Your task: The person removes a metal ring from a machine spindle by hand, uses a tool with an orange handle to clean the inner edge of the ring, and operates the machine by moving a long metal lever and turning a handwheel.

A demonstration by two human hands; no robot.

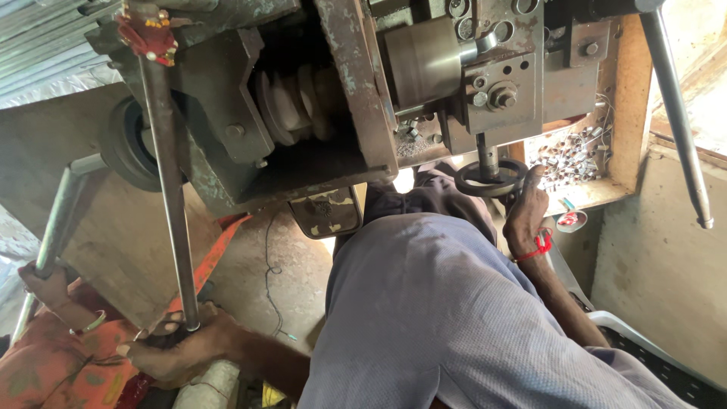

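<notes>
Gripping the bottom end of a long steel rod [168, 189] with the left hand [182, 350], fingers wrapped tight around it, low on the left. Rod standing almost upright, running up to a bit of red cloth [145, 34] tied at the top of the old grey machine [303, 98]. Touching a small black handwheel [491, 178] with the right hand [526, 216], fingers curled on its near rim, a red thread [539, 244] around the wrist. Cannot tell how hard that hand squeezes. Hands well apart, one on each side of a knee in blue-grey trousers [439, 303]. Handwheel hanging under the right part of the machine, below a big bolt [501, 97]. Just right of it, a wooden tray [628, 98] with a pile of small shiny metal bits [572, 159]. Far left, another person's hand [47, 288] with a bangle, holding a second metal bar [57, 227], above orange cloth [60, 363]. Another thin bar [678, 113] slanting down on the far right.
</notes>
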